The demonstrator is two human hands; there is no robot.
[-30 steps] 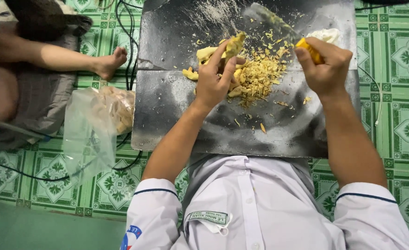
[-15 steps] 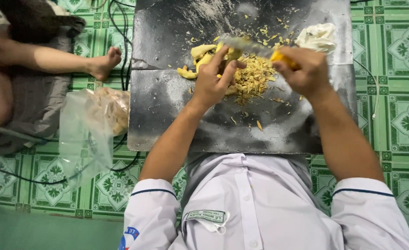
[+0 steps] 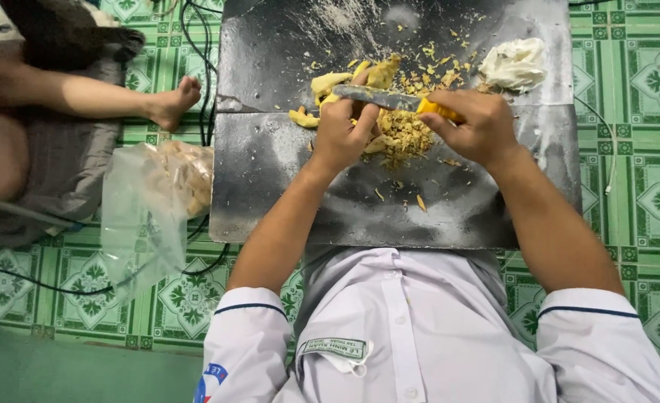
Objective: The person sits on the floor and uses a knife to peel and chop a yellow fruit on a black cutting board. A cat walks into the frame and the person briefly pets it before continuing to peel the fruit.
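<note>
My left hand is closed around a yellowish root piece, holding it over a heap of chopped yellow bits on a dark metal sheet. My right hand grips a knife by its yellow handle. The grey blade points left and lies across the fingers of my left hand, against the root. Larger yellow chunks lie just left of the heap.
A crumpled white cloth lies at the sheet's far right. A clear plastic bag with pale pieces rests on the green tiled floor to the left. Another person's leg and foot reach in beside black cables.
My right hand has brought the knife from the far right leftward to my left hand, so the blade now lies across the held root. The camera has shifted slightly.
</note>
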